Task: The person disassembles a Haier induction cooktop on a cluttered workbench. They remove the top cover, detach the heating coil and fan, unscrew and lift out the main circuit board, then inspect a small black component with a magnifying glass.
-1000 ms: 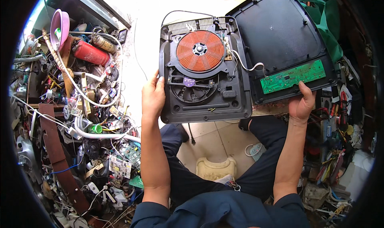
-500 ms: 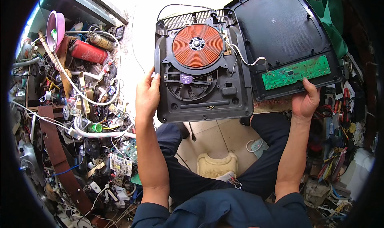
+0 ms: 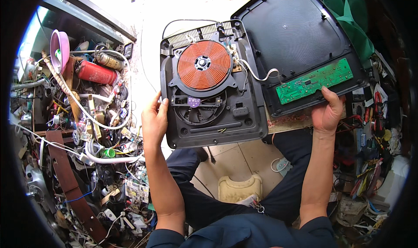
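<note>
An opened induction cooker lies across the pale bench. Its black base (image 3: 257, 132) holds a round copper coil (image 3: 187, 69) and, nearer me, a black fan (image 3: 193, 114). Several small screws lie loose on the base near its front edge. My left hand (image 3: 154, 117) grips the base's left edge, thumb on top and fingers partly hidden beneath. To the right, the black top cover (image 3: 291, 30) is turned inside up, with a green circuit board (image 3: 314, 81) along its near side. My right hand (image 3: 327, 111) holds the cover's near edge, thumb by the board. A white cable (image 3: 257, 74) links both halves.
Heaped electronic scrap (image 3: 130, 189) and wires fill the left, with a red cylinder (image 3: 96, 72) and a pink bowl (image 3: 59, 50). More cables and tools crowd the right, below a green bag (image 3: 348, 26). Between my legs stands a cream stool (image 3: 240, 189).
The view has tilted, so most things sit lower in the picture. The cooker base and cover have shifted slightly left, with both hands keeping their hold.
</note>
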Motion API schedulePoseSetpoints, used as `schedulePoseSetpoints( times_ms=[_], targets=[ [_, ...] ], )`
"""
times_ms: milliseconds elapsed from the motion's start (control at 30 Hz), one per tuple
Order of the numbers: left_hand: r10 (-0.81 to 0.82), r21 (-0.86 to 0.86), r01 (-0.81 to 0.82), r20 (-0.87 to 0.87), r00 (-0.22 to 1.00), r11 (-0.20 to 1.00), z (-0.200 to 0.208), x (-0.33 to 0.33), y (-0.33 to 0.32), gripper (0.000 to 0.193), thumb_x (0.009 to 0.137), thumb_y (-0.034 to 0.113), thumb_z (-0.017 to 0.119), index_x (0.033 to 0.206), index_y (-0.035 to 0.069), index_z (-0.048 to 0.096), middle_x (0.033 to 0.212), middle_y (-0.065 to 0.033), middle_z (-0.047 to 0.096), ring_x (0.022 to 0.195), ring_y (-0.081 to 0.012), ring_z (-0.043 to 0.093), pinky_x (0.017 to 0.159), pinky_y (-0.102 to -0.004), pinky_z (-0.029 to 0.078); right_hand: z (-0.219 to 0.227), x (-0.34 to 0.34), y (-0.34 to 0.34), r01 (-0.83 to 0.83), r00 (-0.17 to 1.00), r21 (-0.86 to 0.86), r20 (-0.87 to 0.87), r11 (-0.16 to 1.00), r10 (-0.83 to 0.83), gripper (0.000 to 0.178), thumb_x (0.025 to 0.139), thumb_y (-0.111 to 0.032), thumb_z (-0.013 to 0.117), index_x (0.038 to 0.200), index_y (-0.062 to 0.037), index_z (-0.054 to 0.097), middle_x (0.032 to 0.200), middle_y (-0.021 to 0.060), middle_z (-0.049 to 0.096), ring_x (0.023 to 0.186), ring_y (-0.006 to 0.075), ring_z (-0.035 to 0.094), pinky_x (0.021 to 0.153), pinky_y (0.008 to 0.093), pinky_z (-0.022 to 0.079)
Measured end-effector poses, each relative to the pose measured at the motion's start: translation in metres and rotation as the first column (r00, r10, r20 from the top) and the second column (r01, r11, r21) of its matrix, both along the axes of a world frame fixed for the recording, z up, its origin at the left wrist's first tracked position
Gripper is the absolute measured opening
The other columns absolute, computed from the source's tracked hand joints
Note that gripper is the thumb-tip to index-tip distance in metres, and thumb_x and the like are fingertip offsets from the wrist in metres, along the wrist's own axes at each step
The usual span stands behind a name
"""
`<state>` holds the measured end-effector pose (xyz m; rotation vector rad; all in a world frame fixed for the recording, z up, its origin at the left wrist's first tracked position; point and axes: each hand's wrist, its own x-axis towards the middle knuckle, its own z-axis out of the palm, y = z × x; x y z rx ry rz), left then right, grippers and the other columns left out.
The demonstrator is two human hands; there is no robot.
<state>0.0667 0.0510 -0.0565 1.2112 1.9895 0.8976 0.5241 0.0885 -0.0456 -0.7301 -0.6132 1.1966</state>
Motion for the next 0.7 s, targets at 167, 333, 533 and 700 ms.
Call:
schedulePoseSetpoints(
  times_ms=[167, 333, 533, 700],
  targets=[
    [-0.048, -0.001, 0.048, -0.107, 0.993, 0.999, -0.019, -0.019, -0.004, 0.046, 0.106, 0.012, 0.063, 0.149, -0.002, 0.057, 0.093, -0.0016, 0.070, 0.078, -0.0041, 0.057, 0.070, -0.0225, 0.049, -0.009, -0.011, 0.015, -0.005, 0.997, -0.022, -0.083, 1.000, 0.003, 0.046, 0.089, 0.002, 0.064, 0.135, -0.0025, 0.062, 0.124, 0.0063, 0.068, 0.116, 0.0227, 0.065, 0.108, 0.0417, 0.049],
    [-0.032, 0.056, 0.025, 0.122, 0.992, 0.998, -0.010, -0.007, -0.004, 0.044, 0.106, 0.011, 0.063, 0.147, -0.005, 0.057, 0.096, -0.0025, 0.072, 0.078, -0.0057, 0.058, 0.068, -0.0244, 0.050, -0.014, -0.019, 0.023, -0.012, 0.991, -0.032, -0.132, 0.999, 0.008, 0.058, 0.084, 0.006, 0.067, 0.140, -0.0054, 0.057, 0.124, 0.0057, 0.066, 0.116, 0.0225, 0.064, 0.108, 0.0400, 0.048],
    [-0.060, 0.061, 0.055, 0.084, 0.995, 0.997, -0.011, -0.008, -0.005, 0.047, 0.105, 0.012, 0.065, 0.147, -0.007, 0.056, 0.096, -0.0031, 0.071, 0.077, -0.0068, 0.058, 0.068, -0.0251, 0.050, -0.038, -0.004, 0.032, -0.097, 0.975, -0.072, -0.207, 0.993, 0.080, 0.044, 0.086, 0.003, 0.066, 0.130, -0.0023, 0.063, 0.121, 0.0063, 0.068, 0.112, 0.0225, 0.065, 0.106, 0.0420, 0.050],
    [-0.023, 0.094, 0.008, 0.163, 0.986, 0.996, -0.018, -0.008, -0.016, 0.047, 0.104, 0.012, 0.066, 0.146, -0.007, 0.057, 0.090, -0.0020, 0.070, 0.075, -0.0065, 0.057, 0.065, -0.0251, 0.049, -0.049, -0.004, 0.033, -0.111, 0.971, -0.123, -0.224, 0.986, 0.081, 0.033, 0.087, 0.002, 0.066, 0.120, 0.0000, 0.068, 0.115, 0.0077, 0.071, 0.107, 0.0237, 0.067, 0.105, 0.0421, 0.051]
  ],
)
